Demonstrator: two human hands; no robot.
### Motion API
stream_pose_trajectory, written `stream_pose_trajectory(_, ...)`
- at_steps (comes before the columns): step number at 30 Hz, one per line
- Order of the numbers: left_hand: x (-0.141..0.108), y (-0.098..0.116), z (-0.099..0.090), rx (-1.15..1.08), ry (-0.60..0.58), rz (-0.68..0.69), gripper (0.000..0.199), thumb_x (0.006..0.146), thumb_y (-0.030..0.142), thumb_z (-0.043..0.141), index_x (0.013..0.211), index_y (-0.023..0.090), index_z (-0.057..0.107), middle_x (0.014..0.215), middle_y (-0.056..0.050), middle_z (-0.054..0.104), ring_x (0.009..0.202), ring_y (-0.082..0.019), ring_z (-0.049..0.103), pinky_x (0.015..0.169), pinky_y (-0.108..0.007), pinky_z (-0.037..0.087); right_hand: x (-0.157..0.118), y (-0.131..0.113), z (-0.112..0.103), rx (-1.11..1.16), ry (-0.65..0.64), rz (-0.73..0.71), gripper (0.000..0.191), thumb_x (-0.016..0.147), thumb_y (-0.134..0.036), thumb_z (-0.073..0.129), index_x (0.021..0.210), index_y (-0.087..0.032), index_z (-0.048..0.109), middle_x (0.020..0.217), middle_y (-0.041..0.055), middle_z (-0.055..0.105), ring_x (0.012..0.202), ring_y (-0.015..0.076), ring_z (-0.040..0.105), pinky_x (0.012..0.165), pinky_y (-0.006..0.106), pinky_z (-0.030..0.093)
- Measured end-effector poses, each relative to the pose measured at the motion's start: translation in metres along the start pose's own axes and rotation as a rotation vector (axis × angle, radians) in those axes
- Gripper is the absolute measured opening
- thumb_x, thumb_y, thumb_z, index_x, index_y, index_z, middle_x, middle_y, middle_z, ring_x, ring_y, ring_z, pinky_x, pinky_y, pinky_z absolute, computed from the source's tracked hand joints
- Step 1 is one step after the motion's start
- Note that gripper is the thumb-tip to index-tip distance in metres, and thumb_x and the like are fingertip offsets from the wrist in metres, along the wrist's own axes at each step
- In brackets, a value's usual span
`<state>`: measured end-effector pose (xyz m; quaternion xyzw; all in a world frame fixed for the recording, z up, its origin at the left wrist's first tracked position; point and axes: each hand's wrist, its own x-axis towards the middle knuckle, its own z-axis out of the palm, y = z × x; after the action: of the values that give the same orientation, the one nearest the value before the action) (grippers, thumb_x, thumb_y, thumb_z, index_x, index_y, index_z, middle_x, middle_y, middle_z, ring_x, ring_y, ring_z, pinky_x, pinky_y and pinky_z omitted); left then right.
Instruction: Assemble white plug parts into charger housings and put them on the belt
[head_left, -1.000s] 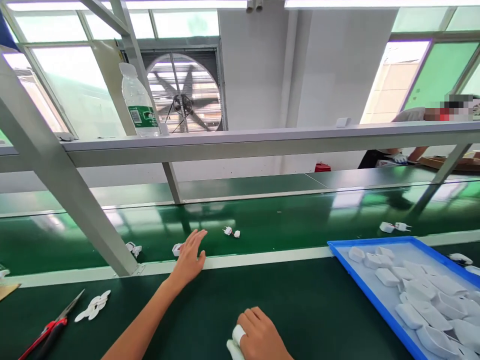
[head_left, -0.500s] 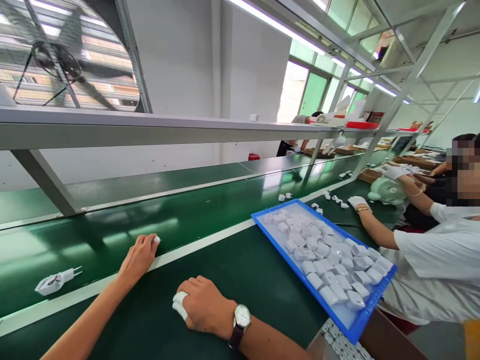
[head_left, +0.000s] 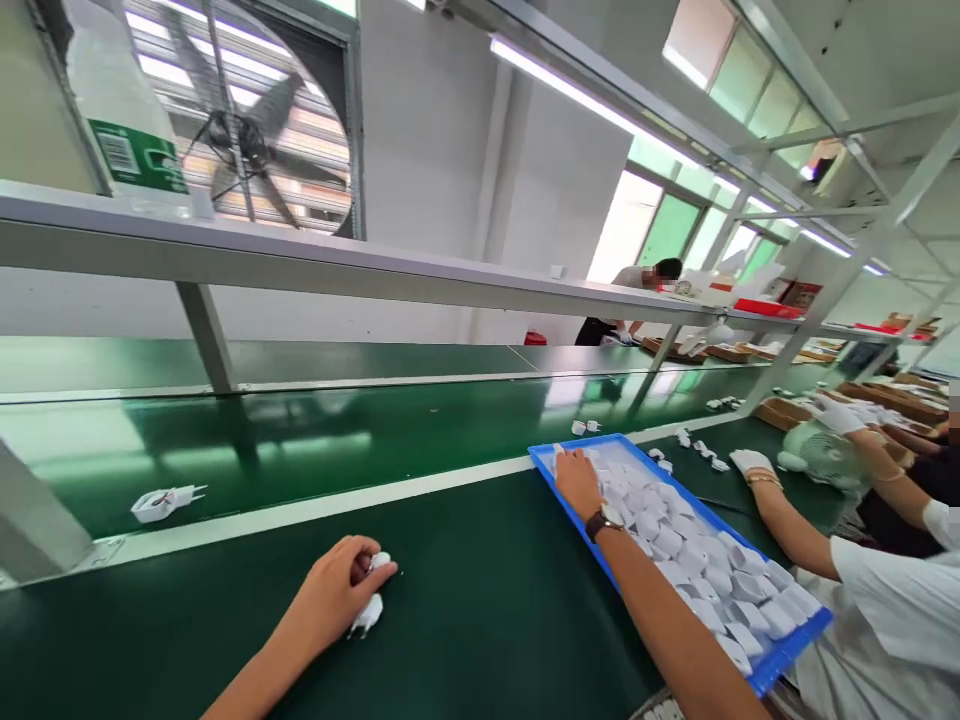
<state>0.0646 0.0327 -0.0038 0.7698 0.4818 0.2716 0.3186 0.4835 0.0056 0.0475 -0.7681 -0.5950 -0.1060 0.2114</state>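
My left hand (head_left: pixel 341 585) is closed over the dark green worktop, thumb and fingers pinching a small white plug part (head_left: pixel 380 562). Just below its fingertips lies another white plug piece (head_left: pixel 367 614) with metal pins. My right hand (head_left: pixel 579 485), a watch on its wrist, reaches into the far left corner of a blue-rimmed tray (head_left: pixel 784 655). Its fingers are bent around a white plastic casing (head_left: pixel 557 455), partly hidden. Many similar white casings (head_left: pixel 697 580) fill the tray.
An open white plug (head_left: pixel 166 502) lies on the green belt (head_left: pixel 300 450) at left. Loose white plug parts (head_left: pixel 701 450) lie beyond the tray. A co-worker's gloved hand (head_left: pixel 752 462) rests at right, near a green fan (head_left: pixel 821 455). A shelf (head_left: pixel 420 275) spans above.
My left hand has come back from the belt edge onto the worktop. My right hand has moved right and forward from the worktop into the tray. The view has turned left.
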Motion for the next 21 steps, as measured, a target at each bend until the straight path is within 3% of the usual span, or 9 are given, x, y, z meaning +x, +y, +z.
stream_pose_trajectory(3,-0.001,0.007,-0.005,-0.122,-0.103,-0.11,0.043,0.079,0.062,0.059,0.088,0.021,0.068,0.076,-0.002,0.063,0.057,-0.019,0.063,0.05,-0.028,0.049,0.007,0.014,0.002,-0.052,-0.057,0.025,0.017,0.098,-0.025,0.058,0.103,-0.014,0.069,0.095,0.0103,0.07,0.098,0.0255,0.065,0.092,0.045,0.05)
stream_pose_trajectory(6,-0.01,0.009,-0.018,-0.027,-0.142,-0.013,0.036,0.086,0.054,0.058,0.076,0.022,0.071,0.075,-0.003,0.065,0.063,-0.019,0.062,0.058,-0.028,0.052,0.01,0.006,0.008,-0.043,-0.064,-0.028,0.029,0.094,-0.013,0.048,0.111,-0.012,0.07,0.095,0.018,0.071,0.103,0.031,0.062,0.094,0.046,0.045)
stream_pose_trajectory(8,-0.015,0.009,-0.021,0.037,-0.101,0.11,0.022,0.086,0.038,0.061,0.094,0.025,0.077,0.096,-0.006,0.072,0.081,-0.021,0.066,0.078,-0.033,0.056,0.009,-0.015,0.016,-0.001,-0.073,-0.102,0.039,0.092,-0.011,0.044,0.124,-0.013,0.067,0.104,0.0175,0.072,0.106,0.0308,0.061,0.096,0.045,0.044)
stream_pose_trajectory(11,-0.011,0.011,-0.012,0.02,-0.139,0.336,0.054,0.081,0.016,0.061,0.132,0.031,0.065,0.134,-0.007,0.066,0.118,-0.026,0.061,0.107,-0.045,0.049,0.002,-0.065,0.034,0.101,-0.131,-0.254,0.046,0.093,-0.012,0.042,0.135,-0.017,0.061,0.108,0.0125,0.071,0.103,0.0264,0.063,0.094,0.039,0.047)
stream_pose_trajectory(14,-0.003,0.014,0.002,-0.022,-0.185,0.424,0.048,0.086,0.013,0.056,0.129,0.029,0.068,0.127,-0.008,0.07,0.12,-0.025,0.061,0.11,-0.045,0.048,-0.013,-0.118,0.047,0.194,-0.208,-0.403,0.045,0.092,-0.01,0.044,0.133,-0.018,0.063,0.104,0.0087,0.072,0.096,0.0219,0.065,0.088,0.032,0.049)
stream_pose_trajectory(17,-0.002,0.01,-0.004,-0.037,-0.101,0.353,0.041,0.094,0.022,0.05,0.132,0.025,0.064,0.119,-0.009,0.071,0.112,-0.023,0.064,0.105,-0.042,0.051,-0.032,-0.148,0.046,0.238,-0.26,-0.529,0.045,0.087,-0.003,0.045,0.122,-0.02,0.068,0.1,0.0069,0.072,0.093,0.0207,0.064,0.083,0.029,0.048)
stream_pose_trajectory(21,-0.02,-0.01,-0.041,-0.235,0.062,0.092,0.043,0.094,0.043,0.056,0.132,0.024,0.061,0.11,-0.006,0.073,0.096,-0.022,0.07,0.093,-0.04,0.058,-0.059,-0.143,0.031,0.245,-0.296,-0.641,0.04,0.084,0.0,0.047,0.106,-0.023,0.072,0.09,0.0054,0.071,0.086,0.0212,0.061,0.081,0.032,0.047)
